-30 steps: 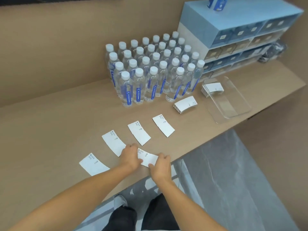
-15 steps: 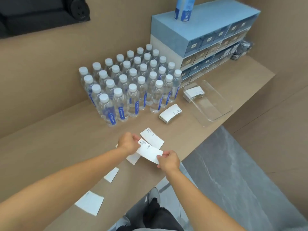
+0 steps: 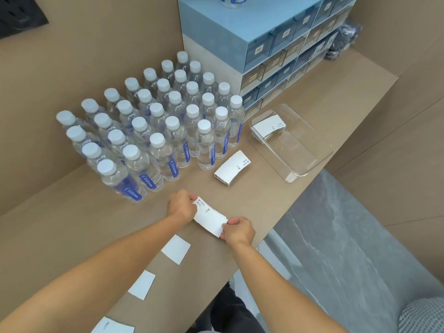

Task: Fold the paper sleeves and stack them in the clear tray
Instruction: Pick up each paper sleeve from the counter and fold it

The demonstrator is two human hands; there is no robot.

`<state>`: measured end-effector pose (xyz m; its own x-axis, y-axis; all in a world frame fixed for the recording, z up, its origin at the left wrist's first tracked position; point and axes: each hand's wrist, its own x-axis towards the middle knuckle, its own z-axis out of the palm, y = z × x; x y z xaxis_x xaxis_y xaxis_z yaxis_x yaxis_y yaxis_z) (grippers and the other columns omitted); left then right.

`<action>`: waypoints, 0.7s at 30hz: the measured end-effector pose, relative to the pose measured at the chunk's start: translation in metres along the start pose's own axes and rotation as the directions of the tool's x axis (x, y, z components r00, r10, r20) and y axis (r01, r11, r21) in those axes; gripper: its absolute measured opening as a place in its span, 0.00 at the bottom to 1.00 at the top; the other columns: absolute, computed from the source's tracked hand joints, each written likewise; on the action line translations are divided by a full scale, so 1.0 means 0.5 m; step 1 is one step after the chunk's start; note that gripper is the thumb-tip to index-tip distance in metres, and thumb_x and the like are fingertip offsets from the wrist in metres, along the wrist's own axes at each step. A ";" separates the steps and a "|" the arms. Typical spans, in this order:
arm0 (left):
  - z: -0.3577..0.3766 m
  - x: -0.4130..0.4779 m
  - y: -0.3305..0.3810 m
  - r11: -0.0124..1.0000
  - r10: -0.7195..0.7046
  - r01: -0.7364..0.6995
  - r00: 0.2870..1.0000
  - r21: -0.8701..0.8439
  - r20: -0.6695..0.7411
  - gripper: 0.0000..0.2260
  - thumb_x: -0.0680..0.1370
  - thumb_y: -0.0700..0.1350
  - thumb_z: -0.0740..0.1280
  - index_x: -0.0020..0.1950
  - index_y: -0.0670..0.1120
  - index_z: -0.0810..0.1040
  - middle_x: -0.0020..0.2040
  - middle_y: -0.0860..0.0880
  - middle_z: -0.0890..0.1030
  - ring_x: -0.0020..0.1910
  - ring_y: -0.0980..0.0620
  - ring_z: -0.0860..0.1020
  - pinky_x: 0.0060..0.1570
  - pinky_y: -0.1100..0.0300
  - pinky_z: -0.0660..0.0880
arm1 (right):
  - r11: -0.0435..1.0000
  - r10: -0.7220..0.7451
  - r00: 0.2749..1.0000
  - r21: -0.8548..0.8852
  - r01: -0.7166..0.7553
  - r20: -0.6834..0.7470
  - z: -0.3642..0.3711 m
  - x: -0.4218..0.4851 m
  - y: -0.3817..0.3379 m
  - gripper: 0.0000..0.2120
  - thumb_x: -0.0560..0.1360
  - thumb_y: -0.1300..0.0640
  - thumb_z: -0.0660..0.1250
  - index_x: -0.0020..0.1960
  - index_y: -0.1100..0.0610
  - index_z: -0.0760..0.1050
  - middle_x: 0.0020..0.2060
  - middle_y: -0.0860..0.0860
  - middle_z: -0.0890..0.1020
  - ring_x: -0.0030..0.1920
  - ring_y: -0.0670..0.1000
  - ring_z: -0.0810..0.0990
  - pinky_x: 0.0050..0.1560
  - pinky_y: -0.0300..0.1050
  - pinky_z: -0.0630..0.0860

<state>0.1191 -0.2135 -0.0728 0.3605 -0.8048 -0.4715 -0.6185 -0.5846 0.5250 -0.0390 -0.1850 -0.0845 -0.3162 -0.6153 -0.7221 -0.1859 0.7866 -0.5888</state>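
Holding one paper sleeve [image 3: 209, 217] flat above the table [image 3: 72, 227]
I am seeing the water bottles [image 3: 153, 131] standing behind, the clear tray [image 3: 310, 150] lying right with folded sleeves [image 3: 269, 127] stacked in its far end, a sleeve pile [image 3: 232, 168] sitting beside it; my left hand [image 3: 180, 207] and right hand [image 3: 238, 230] are pinching the sleeve's opposite ends

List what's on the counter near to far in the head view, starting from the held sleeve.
Held paper sleeve → loose sleeve stack beside the bottles → clear tray with folded sleeves → blue drawer unit.
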 end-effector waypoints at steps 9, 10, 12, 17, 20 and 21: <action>0.018 0.025 -0.001 0.999 0.026 -0.025 1.000 0.035 -0.012 0.14 0.75 0.34 0.64 0.54 0.45 0.85 0.52 0.44 0.85 0.54 0.44 0.81 0.54 0.57 0.77 | 1.000 -0.006 1.000 -0.029 0.005 -0.024 0.013 0.023 -0.016 0.11 0.69 0.69 0.64 0.34 0.55 0.73 0.49 0.59 0.83 0.44 0.61 0.87 0.47 0.53 0.84; 0.018 0.027 -0.003 0.999 0.026 -0.025 1.000 0.045 -0.012 0.14 0.75 0.34 0.64 0.54 0.46 0.85 0.52 0.44 0.85 0.54 0.44 0.81 0.54 0.57 0.77 | 0.999 -0.007 1.000 -0.035 0.007 -0.021 0.014 0.023 -0.017 0.11 0.69 0.69 0.65 0.34 0.55 0.73 0.48 0.59 0.84 0.43 0.61 0.87 0.45 0.52 0.85; 0.018 0.029 -0.008 0.998 0.028 -0.027 1.000 0.057 -0.009 0.13 0.75 0.35 0.65 0.55 0.46 0.84 0.52 0.44 0.85 0.54 0.44 0.81 0.53 0.58 0.76 | 0.999 -0.012 1.000 -0.043 0.011 -0.019 0.015 0.022 -0.017 0.11 0.69 0.69 0.65 0.34 0.55 0.73 0.48 0.59 0.84 0.41 0.61 0.87 0.41 0.48 0.84; 0.017 0.034 -0.013 0.998 0.026 -0.026 1.000 0.055 0.003 0.13 0.75 0.36 0.65 0.55 0.46 0.83 0.53 0.45 0.84 0.55 0.45 0.80 0.53 0.60 0.75 | 0.998 -0.032 0.999 -0.046 0.032 -0.015 0.015 0.020 -0.013 0.10 0.69 0.69 0.67 0.34 0.56 0.73 0.48 0.60 0.83 0.37 0.60 0.87 0.27 0.39 0.78; 0.014 0.036 -0.017 0.998 0.021 -0.022 1.000 0.067 0.016 0.12 0.75 0.36 0.65 0.55 0.46 0.83 0.54 0.45 0.84 0.56 0.45 0.80 0.57 0.57 0.77 | 0.997 -0.048 0.999 -0.066 0.046 -0.022 0.015 0.023 -0.012 0.11 0.69 0.69 0.68 0.33 0.56 0.73 0.47 0.60 0.83 0.36 0.60 0.87 0.34 0.45 0.83; 0.013 0.036 -0.017 0.997 0.023 -0.025 1.000 0.072 0.019 0.12 0.75 0.36 0.66 0.54 0.45 0.83 0.54 0.45 0.84 0.55 0.45 0.80 0.57 0.56 0.77 | 0.996 -0.051 0.998 -0.074 0.049 -0.025 0.015 0.025 -0.011 0.11 0.69 0.69 0.68 0.33 0.56 0.73 0.47 0.60 0.84 0.37 0.61 0.87 0.38 0.48 0.84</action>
<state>0.1265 -0.2222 -0.0903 0.3323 -0.8161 -0.4727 -0.6760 -0.5556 0.4840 -0.0348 -0.1973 -0.0930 -0.3299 -0.6529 -0.6818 -0.2697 0.7573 -0.5948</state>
